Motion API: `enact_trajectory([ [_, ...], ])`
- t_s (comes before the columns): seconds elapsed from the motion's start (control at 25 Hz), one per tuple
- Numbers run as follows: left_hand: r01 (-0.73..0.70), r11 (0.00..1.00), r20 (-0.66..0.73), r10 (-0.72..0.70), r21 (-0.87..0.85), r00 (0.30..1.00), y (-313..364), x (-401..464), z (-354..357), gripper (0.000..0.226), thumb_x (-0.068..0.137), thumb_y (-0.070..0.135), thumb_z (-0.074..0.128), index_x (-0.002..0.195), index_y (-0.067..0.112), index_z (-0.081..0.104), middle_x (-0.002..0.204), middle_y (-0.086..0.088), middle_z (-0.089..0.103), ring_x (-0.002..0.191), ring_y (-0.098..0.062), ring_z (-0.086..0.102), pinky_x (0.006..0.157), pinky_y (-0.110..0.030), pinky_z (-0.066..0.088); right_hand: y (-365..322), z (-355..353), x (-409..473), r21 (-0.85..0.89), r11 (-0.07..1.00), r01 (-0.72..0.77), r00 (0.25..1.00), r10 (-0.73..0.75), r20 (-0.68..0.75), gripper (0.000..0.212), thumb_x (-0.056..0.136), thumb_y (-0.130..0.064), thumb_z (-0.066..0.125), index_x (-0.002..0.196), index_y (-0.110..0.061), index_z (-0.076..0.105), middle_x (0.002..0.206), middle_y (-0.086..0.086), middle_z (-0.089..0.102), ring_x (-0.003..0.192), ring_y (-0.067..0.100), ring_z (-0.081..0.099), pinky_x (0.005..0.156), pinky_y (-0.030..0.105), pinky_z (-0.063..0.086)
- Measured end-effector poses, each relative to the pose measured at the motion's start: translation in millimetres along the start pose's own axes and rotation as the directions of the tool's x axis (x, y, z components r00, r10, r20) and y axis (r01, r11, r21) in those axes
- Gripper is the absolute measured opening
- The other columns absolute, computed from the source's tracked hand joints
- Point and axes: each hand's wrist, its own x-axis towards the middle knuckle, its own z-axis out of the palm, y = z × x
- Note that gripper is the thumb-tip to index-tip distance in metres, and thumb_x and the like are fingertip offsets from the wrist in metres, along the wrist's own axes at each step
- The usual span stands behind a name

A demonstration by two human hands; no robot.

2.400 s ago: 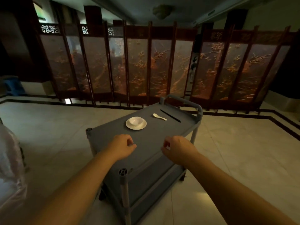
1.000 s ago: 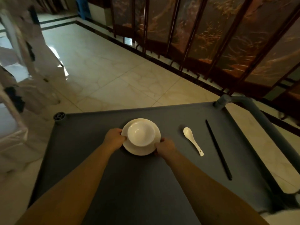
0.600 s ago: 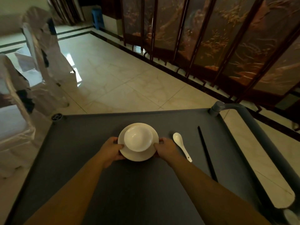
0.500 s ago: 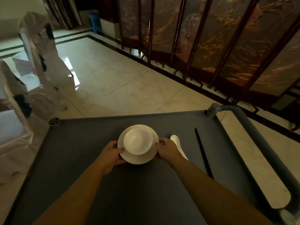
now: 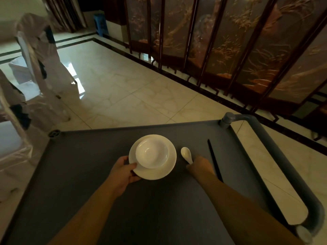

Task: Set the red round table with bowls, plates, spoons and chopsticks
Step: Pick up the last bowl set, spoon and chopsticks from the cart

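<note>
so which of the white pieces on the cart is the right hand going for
The spoon. The right hand covers its handle end, while the plate with the bowl on it is held only by the left hand.

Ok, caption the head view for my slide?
Left hand grips plate with bowl; right hand takes spoon beside chopsticks.

A white bowl (image 5: 152,153) sits upright on a white plate (image 5: 159,171). Just right lies a white spoon (image 5: 186,154), then black chopsticks (image 5: 213,159) pointing far to near.
</note>
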Motion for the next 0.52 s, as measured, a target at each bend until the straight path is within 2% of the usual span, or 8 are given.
enact_trajectory([
  [0.08,-0.007,1.000,-0.013,0.007,0.001,1.000,1,-6,-1,0.045,0.093,0.010,0.065,0.131,0.027,0.048,0.125,-0.012,0.062,0.103,-0.032,0.071,0.065,-0.041,0.063,-2,4,4,0.016,1.000,0.006,1.000,-0.007,0.011,0.041,0.084,-0.033,0.074,0.120,-0.014,0.063,0.075,-0.003,0.056,0.073,0.017,0.060,0.052,0.027,0.045],
  [0.16,-0.017,1.000,-0.027,0.016,-0.003,0.999,1,-11,-1,0.044,0.094,0.010,0.064,0.130,0.027,0.049,0.124,-0.013,0.063,0.102,-0.033,0.071,0.063,-0.039,0.063,-8,2,6,0.003,1.000,0.020,0.999,-0.020,0.047,0.041,0.090,-0.027,0.066,0.126,-0.009,0.059,0.105,0.008,0.067,0.098,0.025,0.067,0.073,0.033,0.055],
  [0.24,-0.026,1.000,-0.028,0.026,0.000,0.999,2,-16,-1,0.043,0.094,0.010,0.063,0.131,0.026,0.048,0.125,-0.014,0.063,0.103,-0.033,0.071,0.062,-0.039,0.063,-10,-4,7,-0.005,0.999,0.050,0.997,-0.050,0.056,0.038,0.095,-0.022,0.057,0.128,-0.003,0.059,0.125,0.016,0.065,0.115,0.031,0.063,0.090,0.036,0.052],
  [0.36,-0.037,0.999,-0.020,0.037,0.005,0.999,1,-22,-1,0.046,0.095,0.010,0.062,0.136,0.025,0.045,0.127,-0.015,0.062,0.104,-0.034,0.071,0.066,-0.042,0.064,5,-21,6,-0.043,0.995,0.089,0.996,-0.088,0.025,0.034,0.097,-0.019,0.050,0.121,0.001,0.063,0.124,0.018,0.066,0.114,0.033,0.064,0.091,0.037,0.052],
  [0.52,-0.037,0.999,-0.032,0.037,0.000,0.999,-6,-29,4,0.045,0.096,0.010,0.062,0.136,0.023,0.047,0.126,-0.014,0.063,0.104,-0.034,0.071,0.067,-0.043,0.064,48,-44,2,-0.017,0.998,0.060,0.997,-0.061,-0.057,0.039,0.091,-0.022,0.060,0.123,0.000,0.063,0.115,0.018,0.066,0.102,0.033,0.065,0.086,0.040,0.058],
])
